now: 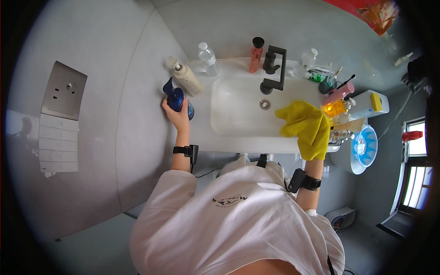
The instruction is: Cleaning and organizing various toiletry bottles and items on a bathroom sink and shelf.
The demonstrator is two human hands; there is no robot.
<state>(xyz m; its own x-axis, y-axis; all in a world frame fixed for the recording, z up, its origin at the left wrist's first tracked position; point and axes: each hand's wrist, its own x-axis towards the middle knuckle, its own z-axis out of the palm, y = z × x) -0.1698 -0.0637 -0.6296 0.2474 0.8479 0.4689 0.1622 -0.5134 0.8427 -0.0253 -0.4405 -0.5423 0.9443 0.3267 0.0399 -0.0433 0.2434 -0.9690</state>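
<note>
My left hand (178, 114) is closed around a dark blue pump bottle (176, 98) at the left end of the white sink (197, 130). The bottle leans slightly, its pump head at the top. Beside it stands a cream pump bottle (187, 79). At the right side of the basin, a yellow cloth (308, 126) covers my right hand (315, 161) down to the wrist and spreads leftward over the basin. The cloth goes along with that hand, which holds it from beneath, the fingers themselves hidden.
Along the back rim stand a clear bottle (209, 59), a pink bottle with a black cap (256, 56) and the black faucet (280, 68). Several toiletries, including a pink tube (338, 94) and an orange bottle (334, 108), crowd the right end. A blue-lined bin (365, 145) stands beyond.
</note>
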